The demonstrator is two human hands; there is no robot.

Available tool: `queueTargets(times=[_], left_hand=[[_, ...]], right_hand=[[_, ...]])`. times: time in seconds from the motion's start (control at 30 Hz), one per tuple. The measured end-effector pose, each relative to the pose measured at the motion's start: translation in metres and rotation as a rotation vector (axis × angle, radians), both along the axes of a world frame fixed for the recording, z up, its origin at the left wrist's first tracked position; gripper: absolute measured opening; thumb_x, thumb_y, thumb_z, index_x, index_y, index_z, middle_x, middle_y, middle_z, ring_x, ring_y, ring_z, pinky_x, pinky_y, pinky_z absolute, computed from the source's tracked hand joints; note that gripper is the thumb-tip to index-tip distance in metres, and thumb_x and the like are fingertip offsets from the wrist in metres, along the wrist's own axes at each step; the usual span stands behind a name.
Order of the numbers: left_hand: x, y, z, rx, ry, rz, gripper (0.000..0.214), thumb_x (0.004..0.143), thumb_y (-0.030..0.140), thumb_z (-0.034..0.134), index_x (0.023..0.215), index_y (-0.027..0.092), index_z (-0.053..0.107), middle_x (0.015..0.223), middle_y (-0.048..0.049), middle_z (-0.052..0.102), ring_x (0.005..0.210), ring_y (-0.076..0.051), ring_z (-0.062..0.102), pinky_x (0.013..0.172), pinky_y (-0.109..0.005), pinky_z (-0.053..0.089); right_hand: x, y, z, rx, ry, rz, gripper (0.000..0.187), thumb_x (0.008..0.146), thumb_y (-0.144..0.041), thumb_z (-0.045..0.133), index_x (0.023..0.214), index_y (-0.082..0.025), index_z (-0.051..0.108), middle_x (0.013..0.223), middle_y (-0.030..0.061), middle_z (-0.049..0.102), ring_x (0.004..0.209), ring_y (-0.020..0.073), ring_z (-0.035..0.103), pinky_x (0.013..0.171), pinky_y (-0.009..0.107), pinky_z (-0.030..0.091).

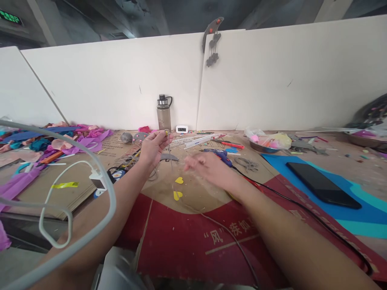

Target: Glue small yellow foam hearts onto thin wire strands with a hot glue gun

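My left hand [155,146] is raised over the cardboard, its thumb and fingers pinched on a grey cord [222,225]. A small yellowish bit shows at the fingertips, too small to name. The cord hangs from the pinch, passes the yellow felt hearts [179,180] and runs down across the red printed part of the cardboard. My right hand [208,167] hovers to the right of the cord, smeared by motion, so its fingers are unclear. Behind it lies a blue glue gun [219,154] with a black cable.
A bottle [163,114] and a small digital clock [182,129] stand by the white partition. Felt scraps [57,141] pile up at left, near a white cable [110,189]. At right are a bowl of scraps [266,147] and a black phone [322,183] on blue sheets.
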State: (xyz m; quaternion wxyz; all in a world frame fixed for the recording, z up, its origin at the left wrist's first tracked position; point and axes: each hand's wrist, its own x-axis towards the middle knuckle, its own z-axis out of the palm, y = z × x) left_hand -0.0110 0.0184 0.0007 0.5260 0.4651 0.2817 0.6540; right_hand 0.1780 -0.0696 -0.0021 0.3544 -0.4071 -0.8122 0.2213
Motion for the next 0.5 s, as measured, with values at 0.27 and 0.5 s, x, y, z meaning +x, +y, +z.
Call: queueTargets(times=[0.27,0.5], left_hand=[[0.002,-0.005,0.001,0.021,0.002,-0.061,0.015,0.072,0.024,0.074,0.074,0.013,0.064,0.076,-0.0048,0.071,0.073,-0.01,0.068,0.072,-0.02,0.054],[0.009,-0.012,-0.001,-0.046,0.025,-0.085,0.018,0.071,0.025,0.075,0.075,0.013,0.063,0.073,-0.0038,0.069,0.071,-0.011,0.068,0.076,-0.025,0.054]], right_hand=[[0.06,0.047,-0.011,-0.008,-0.365,-0.829,0.023,0.087,-0.025,0.046,0.075,-0.016,0.064,0.085,0.0153,0.068,0.084,0.0246,0.061,0.072,0.032,0.04],[0.077,0.073,-0.051,-0.155,-0.451,-0.839,0.014,0.075,-0.02,0.059,0.063,-0.015,0.064,0.072,0.0179,0.066,0.078,0.0263,0.064,0.066,0.034,0.041]])
